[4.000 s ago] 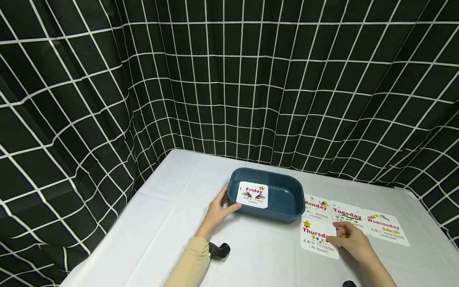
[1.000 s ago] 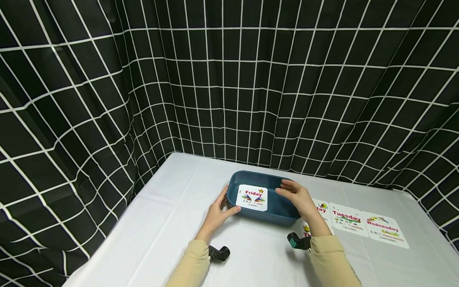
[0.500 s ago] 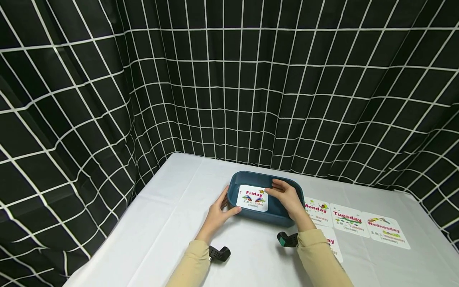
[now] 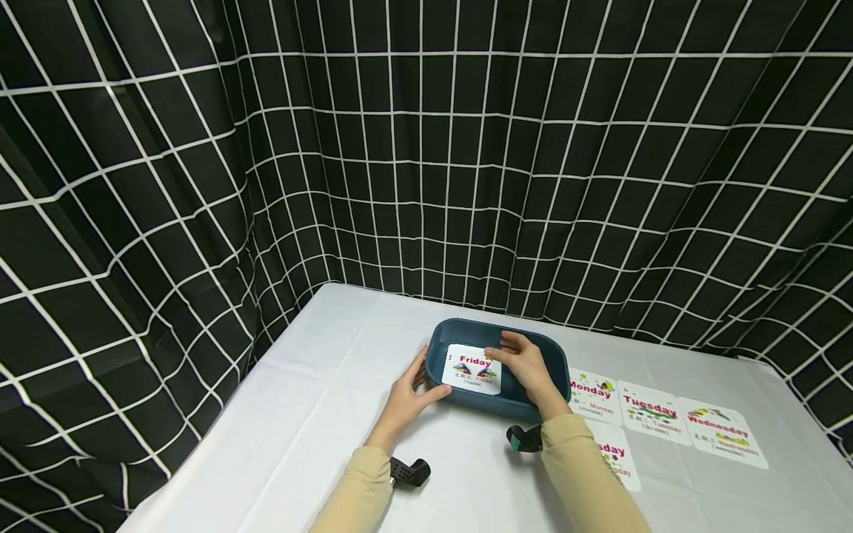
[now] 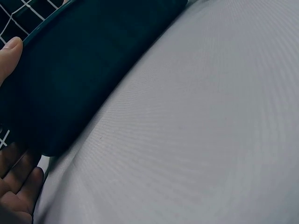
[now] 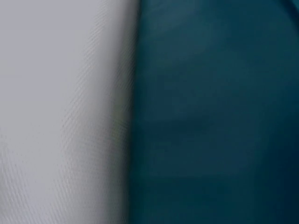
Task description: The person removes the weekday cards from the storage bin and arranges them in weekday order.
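A dark teal plastic bin [image 4: 466, 400] sits on the white-covered table, with a "Friday" card [image 4: 472, 375] lying inside at its left. My left hand [image 4: 403, 400] holds the bin's left end, thumb on the near rim and fingers round the side. In the left wrist view, that thumb [image 5: 10, 58] lies against the rim of the bin [image 5: 88, 70]. My right hand [image 4: 526, 366] reaches into the bin, fingers spread, one fingertip over the card's upper right corner. Whether it presses the card is unclear. The right wrist view shows only the bin wall [image 6: 201, 116] and tablecloth.
Right of the bin lie Monday [image 4: 593, 397], Tuesday [image 4: 653, 414] and Wednesday [image 4: 723, 434] cards in a row. A partly covered card ending in "sday" [image 4: 620, 463] lies below Monday, behind the right sleeve. A black curtain with white grid lines [image 4: 413, 185] surrounds the table [image 4: 300, 385].
My right hand has left the Thursday card, crossed over the bin's right end and moved left inside it to the Friday card's corner. My left hand has stayed on the bin.
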Demonstrator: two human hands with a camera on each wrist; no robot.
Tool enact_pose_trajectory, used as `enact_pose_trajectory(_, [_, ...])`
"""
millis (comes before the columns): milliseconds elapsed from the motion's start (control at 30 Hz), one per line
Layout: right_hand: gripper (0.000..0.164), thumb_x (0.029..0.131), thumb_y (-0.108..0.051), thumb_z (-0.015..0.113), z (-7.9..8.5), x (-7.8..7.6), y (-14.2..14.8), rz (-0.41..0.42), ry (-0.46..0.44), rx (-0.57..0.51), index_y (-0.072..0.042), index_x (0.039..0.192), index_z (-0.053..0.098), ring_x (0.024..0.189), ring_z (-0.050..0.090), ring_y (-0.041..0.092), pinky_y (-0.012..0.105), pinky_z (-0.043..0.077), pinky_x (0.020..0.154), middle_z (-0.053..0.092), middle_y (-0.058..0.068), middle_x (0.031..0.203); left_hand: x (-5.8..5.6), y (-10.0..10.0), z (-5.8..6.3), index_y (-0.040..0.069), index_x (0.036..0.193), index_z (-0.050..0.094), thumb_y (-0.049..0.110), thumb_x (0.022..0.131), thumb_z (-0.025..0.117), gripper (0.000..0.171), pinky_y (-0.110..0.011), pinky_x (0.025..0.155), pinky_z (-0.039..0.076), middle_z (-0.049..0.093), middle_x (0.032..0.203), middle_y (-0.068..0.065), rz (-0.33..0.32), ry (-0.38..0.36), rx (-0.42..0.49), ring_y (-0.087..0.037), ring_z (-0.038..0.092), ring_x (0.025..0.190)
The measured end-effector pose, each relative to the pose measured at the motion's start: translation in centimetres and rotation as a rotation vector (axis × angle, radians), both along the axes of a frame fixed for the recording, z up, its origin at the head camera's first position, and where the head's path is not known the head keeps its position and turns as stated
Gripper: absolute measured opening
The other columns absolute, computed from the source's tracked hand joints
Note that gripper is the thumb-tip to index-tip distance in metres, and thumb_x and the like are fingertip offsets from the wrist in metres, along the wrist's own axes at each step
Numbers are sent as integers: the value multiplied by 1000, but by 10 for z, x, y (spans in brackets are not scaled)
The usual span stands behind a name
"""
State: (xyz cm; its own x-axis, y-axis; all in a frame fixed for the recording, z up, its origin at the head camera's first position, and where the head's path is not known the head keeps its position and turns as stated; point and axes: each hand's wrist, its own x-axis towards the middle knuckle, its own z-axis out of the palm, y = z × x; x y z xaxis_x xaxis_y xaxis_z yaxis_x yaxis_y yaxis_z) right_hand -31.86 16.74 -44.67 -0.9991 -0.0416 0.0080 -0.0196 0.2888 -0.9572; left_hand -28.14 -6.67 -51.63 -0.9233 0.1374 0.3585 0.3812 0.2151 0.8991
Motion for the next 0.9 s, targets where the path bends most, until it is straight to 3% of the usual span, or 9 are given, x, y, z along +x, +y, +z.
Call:
enact_pose_trajectory(300, [71, 82, -21, 72, -5, -5, -1, -24, -22, 65, 7, 136, 36, 120, 41, 38, 48, 37, 100, 41, 28, 133, 1, 0, 5, 12, 146, 29, 25, 79, 75, 83, -41, 102, 36, 44, 137, -17, -14, -63, 22, -28, 44, 123])
enact_pose_trajectory(500, [72, 81, -20, 71, -6, -7, -1, -25, -68, 117, 9, 136, 35, 122, 37, 41, 49, 35, 100, 38, 30, 134, 16, 0, 28, -1, 144, 27, 13, 80, 74, 81, -51, 102, 33, 39, 137, -27, -50, -57, 59, -40, 40, 123])
enact_pose_trajectory(600, [73, 82, -20, 71, -6, -8, -1, -14, -95, 140, 9, 136, 33, 124, 35, 42, 50, 34, 101, 36, 30, 135, 20, 0, 36, -2, 144, 26, 12, 80, 73, 80, -50, 103, 32, 38, 137, -27, -57, -64, 53, -41, 39, 124])
enact_pose_trajectory(900, [79, 75, -23, 77, -15, -13, -4, -10, -173, 240, 12, 133, 35, 118, 39, 41, 51, 35, 99, 39, 31, 130, 21, 1, 36, -3, 144, 26, 11, 81, 73, 80, -51, 102, 32, 39, 136, -29, -54, -58, 55, -42, 39, 123])
